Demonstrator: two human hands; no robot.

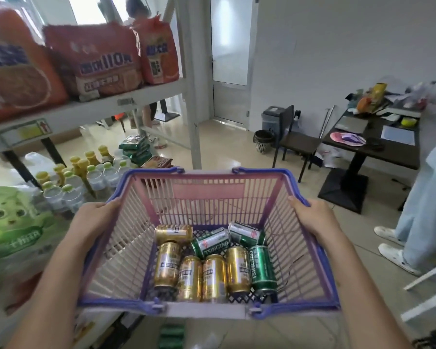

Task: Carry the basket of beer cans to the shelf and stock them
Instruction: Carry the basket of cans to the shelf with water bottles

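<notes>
Basket at the shelf, no cans stocked yet

Basket first: the pink slatted plastic basket with purple rim (320, 260) fills the lower centre of the frame, held off the floor between your two hands. Your left hand (93, 217) grips the left rim and your right hand (312, 217) the right rim; the fingers of each curl over the edge, pinching the plastic. Inside, on the perforated bottom, lie five gold aluminium beer cans (166, 264) and three green aluminium beer cans (262, 269), all on their sides, smooth and glossy, touching one another.

By my judgement the carrying is nearly done: the grey metal shelf (86, 112) stands at the left of the frame, just beside the basket. Stocking has not begun; every can remains to be placed.
</notes>
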